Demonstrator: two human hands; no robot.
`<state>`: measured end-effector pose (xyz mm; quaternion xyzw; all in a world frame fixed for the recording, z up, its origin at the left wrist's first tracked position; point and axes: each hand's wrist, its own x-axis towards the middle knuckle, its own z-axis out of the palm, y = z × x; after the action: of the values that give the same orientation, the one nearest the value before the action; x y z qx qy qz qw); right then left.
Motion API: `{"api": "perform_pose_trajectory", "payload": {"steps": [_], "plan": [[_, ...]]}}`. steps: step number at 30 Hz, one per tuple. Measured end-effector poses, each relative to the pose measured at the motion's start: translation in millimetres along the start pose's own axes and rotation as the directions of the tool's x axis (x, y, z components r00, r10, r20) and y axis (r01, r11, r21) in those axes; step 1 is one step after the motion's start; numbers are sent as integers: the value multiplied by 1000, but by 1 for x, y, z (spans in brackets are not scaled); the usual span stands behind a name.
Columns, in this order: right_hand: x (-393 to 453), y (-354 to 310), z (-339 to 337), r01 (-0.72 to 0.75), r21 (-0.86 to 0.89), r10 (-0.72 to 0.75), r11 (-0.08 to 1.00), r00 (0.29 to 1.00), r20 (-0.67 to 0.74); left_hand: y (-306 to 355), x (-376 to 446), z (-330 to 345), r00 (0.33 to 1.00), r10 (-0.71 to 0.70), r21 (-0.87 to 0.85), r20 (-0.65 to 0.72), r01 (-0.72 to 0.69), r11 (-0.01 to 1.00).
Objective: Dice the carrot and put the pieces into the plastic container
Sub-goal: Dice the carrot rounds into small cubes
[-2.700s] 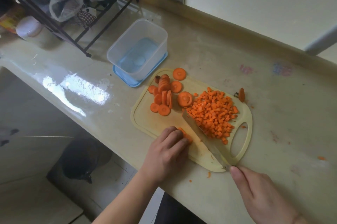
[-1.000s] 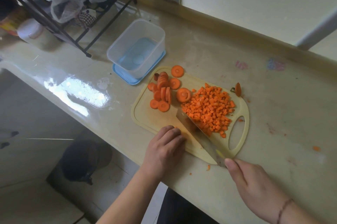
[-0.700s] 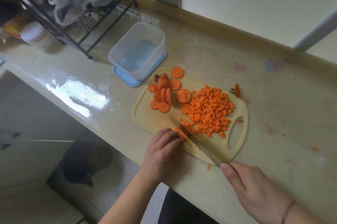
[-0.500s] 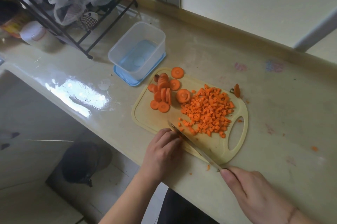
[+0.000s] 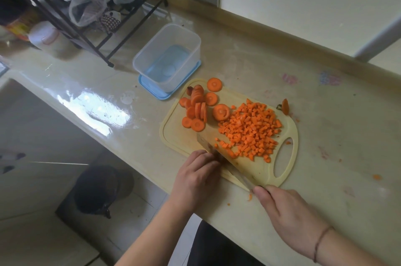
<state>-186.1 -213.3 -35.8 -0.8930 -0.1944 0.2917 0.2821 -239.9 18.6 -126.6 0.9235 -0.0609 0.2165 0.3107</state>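
Orange carrot cubes (image 5: 251, 131) lie in a big heap on the right half of the cutting board (image 5: 173, 133), near its handle hole. Carrot rounds (image 5: 198, 108) sit in a loose bunch at the far left of the board, some lying flat, some standing on edge; one round lies at the board's far edge.

The knife (image 5: 219, 157) lies slanted across the near part of the board, its blade right beside the heap w/ a few cubes touching it. The right hand (image 5: 288, 216) is curled round the knife handle, thumb on top. The left hand (image 5: 195, 176) rests on the near edge of the board w/ bent fingers next to the blade. Can't tell if it holds a carrot bit; whatever is under the fingers is hidden.

The plastic container (image 5: 168, 59) is see-through and stands on a blue lid (image 5: 152, 90), just beyond the board's far left corner. No carrot in it.

A carrot end (image 5: 285, 106) sits at the board's far right edge. Small orange bits dot the counter (image 5: 325, 114). A black wire rack (image 5: 91, 33) w/ plastic bags stands far left.
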Motion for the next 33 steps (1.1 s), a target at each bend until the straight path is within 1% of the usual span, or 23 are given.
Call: {"api": "perform_pose_trajectory", "payload": {"steps": [4,9,11,15,18,21,24,27,30,33], "plan": [[-5,15,-13,-57,93,59,994,998,-28,1,-2,2,1000,16,30,-17,-16,999],[-11,7,-11,-16,59,16,998,1000,-8,4,-3,-4,994,24,8,-105,-24,1000],[-15,5,-9,-13,50,13,999,1000,-3,5,-5,-5,992,30,11,-119,-29,1000],[-17,3,-6,1,34,-2,999,1000,22,1,-8,-3,997,57,10,-42,-57,998],[-19,4,-7,-9,17,8,1000,999,41,-2,-9,-1,999,52,12,-3,-52,999],[-21,4,-4,-10,-13,10,1000,999,46,-2,-9,-2,999,43,0,-1,-43,999],[-18,-3,1,-6,-97,12,995,998,58,0,-7,-2,1000,22,-13,-19,-23,1000],[-8,-12,3,2,-104,6,995,996,86,1,-6,-3,1000,-8,-28,-24,7,1000],[-4,-9,-1,24,-64,-22,998,999,44,1,-5,-4,1000,-12,-20,-9,12,1000],[-2,11,-12,0,-9,0,1000,999,-36,4,-1,-7,1000,11,55,1,-11,998]]}}
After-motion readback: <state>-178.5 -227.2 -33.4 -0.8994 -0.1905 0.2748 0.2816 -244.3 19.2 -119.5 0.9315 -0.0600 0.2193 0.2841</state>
